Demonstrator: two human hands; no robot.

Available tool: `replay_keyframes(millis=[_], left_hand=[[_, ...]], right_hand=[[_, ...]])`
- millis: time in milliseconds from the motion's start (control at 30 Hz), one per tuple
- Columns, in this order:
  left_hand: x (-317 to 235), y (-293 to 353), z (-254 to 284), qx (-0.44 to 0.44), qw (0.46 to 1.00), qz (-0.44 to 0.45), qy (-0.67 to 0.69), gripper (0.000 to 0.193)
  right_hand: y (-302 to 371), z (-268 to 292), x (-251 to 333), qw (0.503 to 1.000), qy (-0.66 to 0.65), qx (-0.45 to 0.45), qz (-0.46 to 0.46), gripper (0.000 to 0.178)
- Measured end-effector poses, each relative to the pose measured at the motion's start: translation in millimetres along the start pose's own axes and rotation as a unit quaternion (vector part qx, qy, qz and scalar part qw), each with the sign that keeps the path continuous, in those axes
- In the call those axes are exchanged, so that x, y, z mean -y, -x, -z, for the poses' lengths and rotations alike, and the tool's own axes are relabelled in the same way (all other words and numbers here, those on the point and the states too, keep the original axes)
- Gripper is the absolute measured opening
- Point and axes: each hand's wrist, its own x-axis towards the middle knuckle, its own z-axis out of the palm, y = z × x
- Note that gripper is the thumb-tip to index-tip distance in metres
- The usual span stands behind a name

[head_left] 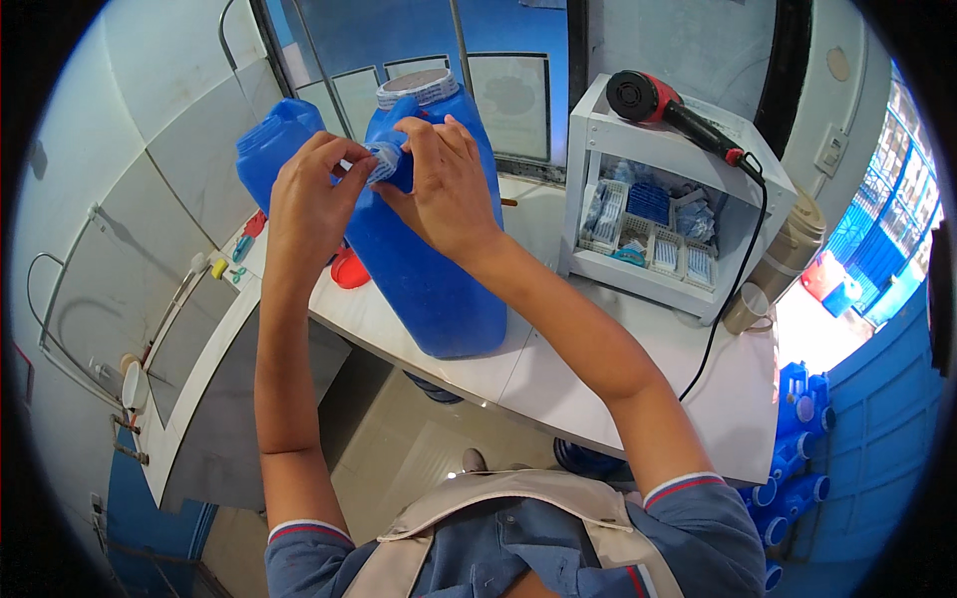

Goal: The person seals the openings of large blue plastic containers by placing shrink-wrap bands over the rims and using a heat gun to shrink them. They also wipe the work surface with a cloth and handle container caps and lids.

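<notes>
The big blue jug [429, 259] is standing upright on the white counter [558, 369], its long axis vertical, directly ahead of you. Your right hand [444, 189] and left hand [314, 199] are both pinching the clear seal [384, 159] at its small spout, the right nearer.

white counter [558, 384], centre frame | big blue jug [439, 269] standing centre-left | red lid [349, 271] beside it | white shelf box [678, 199] upper right | beige cup [746, 307] right edge
</notes>
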Motion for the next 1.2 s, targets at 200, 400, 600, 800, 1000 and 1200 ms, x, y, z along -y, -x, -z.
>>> replay_keyframes(millis=[200, 400, 600, 800, 1000, 1200], left_hand=[[-4.1, -3.0, 9.7, -0.002, 0.998, 0.058, 0.022, 0.016], [1.4, -3.3, 3.5, 0.001, 0.997, 0.067, 0.033, 0.017], [5.3, -5.7, 18.5, 0.0, 0.993, 0.109, 0.049, 0.015], [16.6, -2.1, 11.7, -0.001, 0.987, 0.122, 0.1, 0.018], [15.1, -1.9, 13.4, -0.002, 0.985, 0.128, 0.119, 0.018], [11.5, -0.3, 6.1, 0.004, 0.985, 0.126, 0.122, 0.019]], right_hand=[[-13.9, 14.8, -21.2, 0.99, -0.102, 0.09, 0.04, 0.069], [-9.1, 0.8, -8.0, 0.998, -0.023, 0.031, 0.045, 0.063], [-24.8, 21.9, -19.5, 0.981, -0.073, 0.165, 0.067, 0.068], [-18.2, 6.2, -15.7, 0.989, -0.03, 0.136, 0.052, 0.067], [-37.4, 19.5, -19.7, 0.978, -0.076, 0.184, 0.056, 0.06], [-15.4, 5.4, -12.2, 0.989, -0.104, 0.098, 0.047, 0.05]])
